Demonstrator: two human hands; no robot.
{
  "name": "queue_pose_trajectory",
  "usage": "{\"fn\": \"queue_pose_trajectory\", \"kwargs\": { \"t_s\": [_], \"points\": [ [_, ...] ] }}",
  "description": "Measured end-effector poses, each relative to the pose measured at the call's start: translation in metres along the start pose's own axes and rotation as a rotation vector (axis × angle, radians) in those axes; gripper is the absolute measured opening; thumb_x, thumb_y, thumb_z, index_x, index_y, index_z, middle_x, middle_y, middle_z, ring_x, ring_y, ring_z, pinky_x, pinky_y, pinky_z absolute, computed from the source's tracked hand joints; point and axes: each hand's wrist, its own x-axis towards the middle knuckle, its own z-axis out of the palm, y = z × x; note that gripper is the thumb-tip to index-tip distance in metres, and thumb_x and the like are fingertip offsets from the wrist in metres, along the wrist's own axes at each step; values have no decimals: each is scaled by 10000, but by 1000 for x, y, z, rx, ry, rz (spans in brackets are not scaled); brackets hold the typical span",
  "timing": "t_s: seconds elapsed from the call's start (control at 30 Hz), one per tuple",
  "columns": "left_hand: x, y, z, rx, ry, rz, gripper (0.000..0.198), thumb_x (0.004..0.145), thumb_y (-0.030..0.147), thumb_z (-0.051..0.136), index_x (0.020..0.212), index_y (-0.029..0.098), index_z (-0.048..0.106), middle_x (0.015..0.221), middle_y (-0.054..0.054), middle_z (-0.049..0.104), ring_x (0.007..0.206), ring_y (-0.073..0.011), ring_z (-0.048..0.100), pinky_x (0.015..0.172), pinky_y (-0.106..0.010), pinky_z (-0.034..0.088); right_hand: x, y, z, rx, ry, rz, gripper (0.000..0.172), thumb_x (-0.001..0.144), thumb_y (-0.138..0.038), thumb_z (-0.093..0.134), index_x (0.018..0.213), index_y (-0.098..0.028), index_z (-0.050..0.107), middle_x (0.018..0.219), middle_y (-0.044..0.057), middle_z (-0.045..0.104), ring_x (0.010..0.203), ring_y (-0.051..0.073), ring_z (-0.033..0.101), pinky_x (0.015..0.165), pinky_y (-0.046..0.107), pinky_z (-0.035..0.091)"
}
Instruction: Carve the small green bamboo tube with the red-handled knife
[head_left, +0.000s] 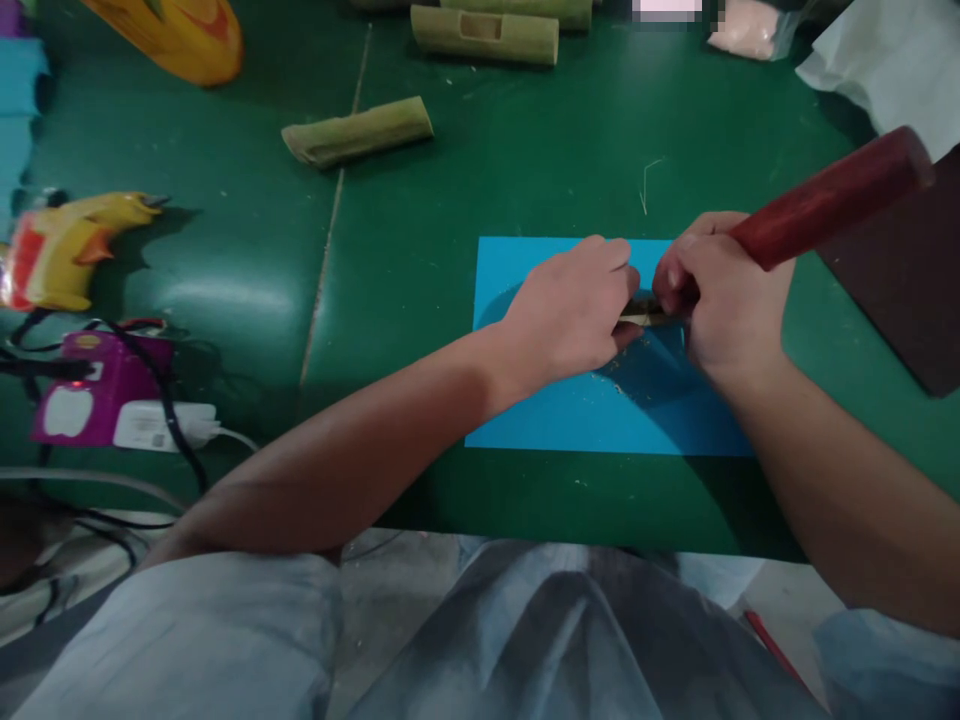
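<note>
The right hand has its grip clamped around a thick red handle, which slants up and away to the right; the working end of the tool is mostly hidden by the fingers. The left hand comes in from the other side, its grip closed on a small pale strip that lies between the two hands, just above a blue sheet; whether the strip touches the sheet cannot be told. Fine crumbs dot the sheet below the hands. The sheet lies flat on a green desk, with a thin pale strand beyond it. To the right, a dark board lies near the right hand, and white cloth or paper sits crumpled behind it, near a clear bag of something pinkish. Farther back on the left lies a slant-cut bamboo piece, and behind it a notched bamboo tube. At the far left, well apart from the hands, a yellow glue gun lies behind a purple box with black cables across it.
</note>
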Motion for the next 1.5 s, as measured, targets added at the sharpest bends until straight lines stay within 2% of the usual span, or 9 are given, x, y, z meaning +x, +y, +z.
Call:
{"fn": "queue_pose_trajectory", "kwargs": {
  "t_s": [0.17, 0.3, 0.57, 0.93, 1.03, 1.13, 1.37, 1.43, 1.5],
  "points": [
    [0, -1, 2, -4, -3, -3, 151, 1100, 303, 749, 1191, 192, 795, 1267, -120, 748, 1281, -353, 738, 923, -392, 566, -2, -8, -2, -31, -46, 36, 520, 951, -269, 829, 538, -321, 516, 504, -13, 466, 488, 182, 354, 517, 409, 353],
    [1, -5, 4, -28, -1, 7, 173, 1097, 328, 757, 1206, 197, 789, 1265, -116, 738, 1264, -367, 742, 972, -442, 578, -2, -8, -4, -41, -99, 41, 500, 951, -212, 831, 547, -323, 559, 515, -21, 496, 482, 177, 363, 528, 414, 394],
    [4, -11, 10, -49, 12, 96, 128, 1084, 312, 782, 1153, 205, 771, 1333, -181, 762, 1280, -412, 716, 1030, -557, 586, -11, -5, -2, 37, -21, -73, 404, 985, -216, 806, 649, -306, 601, 572, -48, 550, 500, 150, 464, 523, 366, 356],
    [3, -8, 9, -45, 17, 98, 175, 1067, 268, 820, 1213, 188, 765, 1407, -177, 779, 1341, -406, 727, 1087, -551, 620, -12, -3, -4, 22, 50, -105, 508, 1082, -582, 930, 785, -332, 603, 672, -40, 566, 605, 196, 465, 683, 422, 442],
    [3, -8, 10, -47, 51, 99, 147, 1057, 265, 833, 1154, 221, 732, 1382, -143, 787, 1330, -399, 737, 1041, -524, 629, -10, -3, -5, 54, 38, -92, 532, 1107, -593, 896, 776, -324, 579, 684, -30, 575, 578, 186, 425, 639, 421, 395],
    [3, -6, 6, -40, 0, 56, 148, 1078, 283, 824, 1158, 203, 729, 1374, -161, 781, 1308, -404, 748, 997, -507, 622, -13, -3, -5, 57, 31, -64, 517, 1123, -586, 864, 786, -312, 584, 717, -16, 594, 565, 178, 417, 611, 421, 369],
    [4, -9, -3, -19, -24, 36, 220, 1034, 327, 867, 1172, 186, 770, 1300, -142, 797, 1249, -392, 763, 939, -455, 571, -13, -14, -16, 18, 67, -77, 558, 1089, -720, 826, 756, -316, 632, 794, 30, 686, 608, 197, 497, 645, 445, 484],
    [3, -12, -2, 3, -11, 45, 208, 1050, 342, 826, 1162, 171, 787, 1277, -154, 801, 1227, -392, 761, 921, -453, 558, -8, -17, -21, 18, 98, -113, 583, 1098, -685, 822, 706, -306, 616, 764, 37, 672, 589, 189, 498, 597, 431, 454],
    [2, -16, -2, 21, 20, 58, 191, 1071, 342, 774, 1141, 167, 802, 1239, -155, 805, 1194, -378, 758, 903, -445, 548, -3, -18, -25, 34, 129, -125, 545, 1100, -522, 821, 663, -297, 585, 700, 25, 634, 550, 172, 473, 542, 403, 391]
  ]
}}
